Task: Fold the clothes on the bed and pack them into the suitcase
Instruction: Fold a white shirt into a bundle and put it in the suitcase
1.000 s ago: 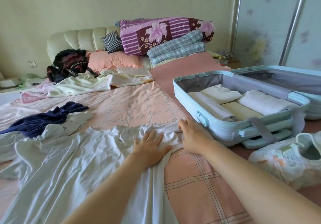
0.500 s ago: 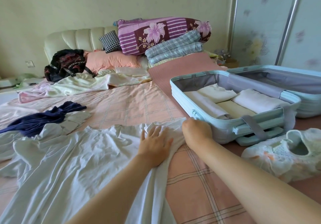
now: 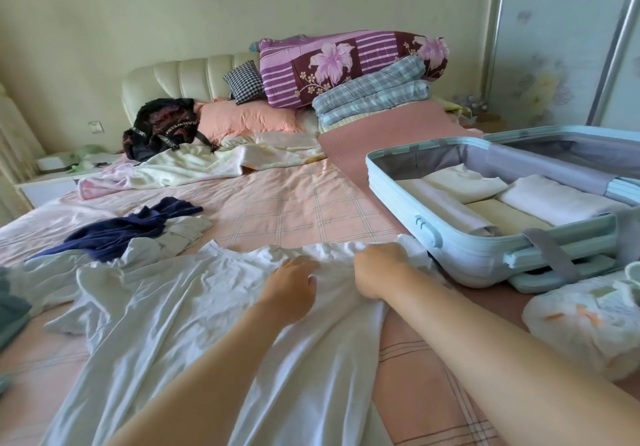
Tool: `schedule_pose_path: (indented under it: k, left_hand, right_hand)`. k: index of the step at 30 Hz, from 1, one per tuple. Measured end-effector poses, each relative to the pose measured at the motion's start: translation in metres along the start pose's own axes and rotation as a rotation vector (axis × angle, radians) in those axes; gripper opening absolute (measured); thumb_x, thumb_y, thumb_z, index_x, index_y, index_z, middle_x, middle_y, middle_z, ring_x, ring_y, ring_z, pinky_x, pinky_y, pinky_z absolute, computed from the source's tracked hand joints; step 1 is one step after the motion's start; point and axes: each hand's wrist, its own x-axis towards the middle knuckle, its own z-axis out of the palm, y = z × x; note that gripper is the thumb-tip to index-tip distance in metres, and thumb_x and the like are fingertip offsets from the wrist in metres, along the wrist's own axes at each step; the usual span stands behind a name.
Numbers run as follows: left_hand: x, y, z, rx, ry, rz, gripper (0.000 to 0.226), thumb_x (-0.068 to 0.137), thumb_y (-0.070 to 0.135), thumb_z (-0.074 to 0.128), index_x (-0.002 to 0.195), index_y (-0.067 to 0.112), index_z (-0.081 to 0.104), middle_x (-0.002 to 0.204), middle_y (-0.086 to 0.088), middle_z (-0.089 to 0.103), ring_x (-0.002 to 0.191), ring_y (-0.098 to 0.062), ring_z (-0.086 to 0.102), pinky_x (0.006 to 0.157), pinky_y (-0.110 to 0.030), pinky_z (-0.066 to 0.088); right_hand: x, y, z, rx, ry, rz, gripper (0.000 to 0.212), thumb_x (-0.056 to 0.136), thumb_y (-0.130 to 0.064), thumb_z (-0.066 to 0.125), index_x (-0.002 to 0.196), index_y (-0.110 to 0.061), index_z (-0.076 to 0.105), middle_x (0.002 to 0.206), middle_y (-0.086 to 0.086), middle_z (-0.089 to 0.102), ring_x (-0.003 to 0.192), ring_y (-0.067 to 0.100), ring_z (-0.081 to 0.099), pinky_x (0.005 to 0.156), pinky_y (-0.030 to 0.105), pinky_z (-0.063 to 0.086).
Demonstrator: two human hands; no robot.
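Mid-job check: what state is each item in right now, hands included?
suitcase: open, lying flat on the bed.
folded clothes: packed inside the suitcase.
white T-shirt: spread out, wrinkled, not yet folded.
navy garment: crumpled, unfolded.
left hand: resting on the white T-shirt; grip unclear.
right hand: gripping bunched fabric of the white T-shirt beside the suitcase.

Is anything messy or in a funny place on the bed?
Yes. A navy garment lies crumpled in a heap on the left of the bed, unfolded, unlike the neat folded clothes in the suitcase. The white shirt under the left hand and right hand is wrinkled too.
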Motion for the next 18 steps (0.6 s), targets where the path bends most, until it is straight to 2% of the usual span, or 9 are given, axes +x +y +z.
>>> schedule_pose_path:
  k: [3, 6, 9, 11, 14, 16, 18]
  left_hand:
    - [-0.006, -0.038, -0.016, 0.036, 0.059, -0.061, 0.039, 0.099, 0.018, 0.04, 0.135, 0.022, 0.055, 0.142, 0.003, 0.051, 0.131, -0.019, 0.044, 0.106, -0.036, 0.039]
    - [-0.003, -0.069, -0.031, 0.074, 0.073, -0.136, 0.038, 0.101, 0.018, 0.038, 0.135, 0.02, 0.053, 0.14, 0.0, 0.052, 0.128, -0.023, 0.046, 0.101, -0.039, 0.041]
    - [0.01, -0.094, -0.042, 0.066, 0.067, -0.143, 0.039, 0.103, 0.017, 0.036, 0.141, 0.019, 0.045, 0.143, -0.003, 0.05, 0.128, -0.025, 0.047, 0.102, -0.041, 0.042]
    - [0.022, -0.103, -0.048, 0.067, 0.017, -0.12, 0.044, 0.105, 0.016, 0.035, 0.149, 0.018, 0.037, 0.15, -0.004, 0.044, 0.136, -0.024, 0.041, 0.109, -0.041, 0.038]
    - [0.041, -0.109, -0.048, 0.054, -0.042, -0.097, 0.047, 0.106, 0.018, 0.033, 0.152, 0.021, 0.033, 0.153, -0.004, 0.042, 0.138, -0.026, 0.04, 0.111, -0.04, 0.036]
    - [0.053, -0.109, -0.048, 0.049, -0.03, -0.112, 0.042, 0.106, 0.022, 0.033, 0.146, 0.027, 0.044, 0.145, -0.004, 0.052, 0.129, -0.026, 0.05, 0.106, -0.038, 0.04]
    - [0.06, -0.108, -0.05, 0.056, -0.038, -0.156, 0.038, 0.102, 0.02, 0.035, 0.128, 0.032, 0.061, 0.124, -0.001, 0.066, 0.105, -0.023, 0.06, 0.096, -0.036, 0.042]
  right_hand:
    - [0.018, -0.025, -0.009, -0.058, 0.142, -0.005, 0.034, 0.092, -0.018, 0.05, 0.125, -0.019, 0.059, 0.125, 0.003, 0.063, 0.117, 0.025, 0.059, 0.098, 0.036, 0.042]
    - [0.045, -0.054, -0.009, 0.151, 0.302, -0.071, 0.031, 0.092, -0.011, 0.049, 0.12, -0.016, 0.059, 0.122, 0.006, 0.06, 0.114, 0.028, 0.054, 0.091, 0.036, 0.041]
    - [0.074, -0.078, -0.005, 0.438, 0.389, -0.079, 0.037, 0.091, -0.004, 0.044, 0.123, -0.014, 0.06, 0.124, 0.007, 0.061, 0.113, 0.03, 0.054, 0.09, 0.037, 0.04]
    - [0.089, -0.091, -0.002, 0.556, 0.367, -0.069, 0.039, 0.095, -0.006, 0.042, 0.13, -0.015, 0.055, 0.125, 0.008, 0.062, 0.114, 0.032, 0.054, 0.092, 0.039, 0.04]
    - [0.11, -0.106, 0.004, 0.473, 0.257, 0.066, 0.033, 0.105, -0.034, 0.039, 0.129, -0.018, 0.054, 0.124, 0.009, 0.062, 0.119, 0.031, 0.052, 0.097, 0.043, 0.035]
    - [0.121, -0.11, 0.006, 0.403, 0.2, 0.13, 0.034, 0.103, -0.041, 0.04, 0.118, -0.021, 0.063, 0.122, 0.006, 0.061, 0.12, 0.029, 0.048, 0.099, 0.045, 0.032]
    - [0.126, -0.108, 0.012, 0.416, 0.25, 0.074, 0.026, 0.097, -0.036, 0.047, 0.108, -0.028, 0.069, 0.117, 0.001, 0.062, 0.118, 0.027, 0.047, 0.098, 0.045, 0.031]
